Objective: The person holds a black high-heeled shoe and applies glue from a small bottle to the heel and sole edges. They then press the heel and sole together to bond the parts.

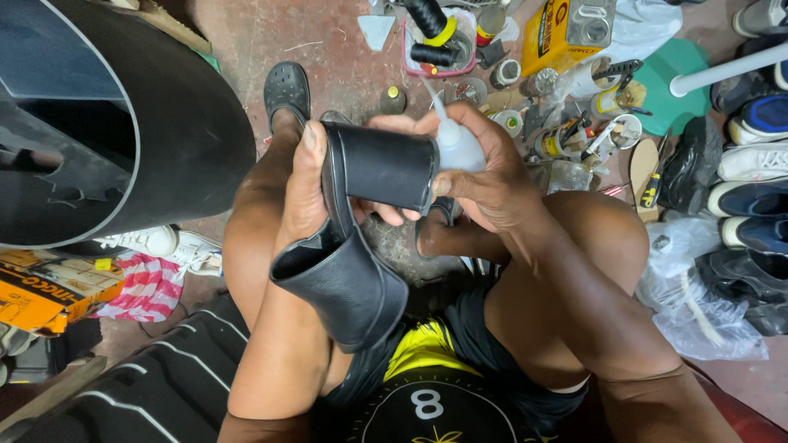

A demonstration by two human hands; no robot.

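Behind the black boot (361, 238), the left hand's (308, 193) fingers are hidden, the right hand (484, 176) covers most of the glue bottle (455, 143), and the shoes (759, 176) are cut off at the picture's edge.

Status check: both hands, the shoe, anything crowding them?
Left hand grips black block-heeled shoe. Right hand holds white squeeze bottle, nozzle up. Tins and brushes on floor beyond, apart.

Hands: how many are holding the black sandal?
2. The left hand grips the black sandal by its strap, thumb on top. The right hand presses a small white bottle against the strap's end. No other hands are in view.
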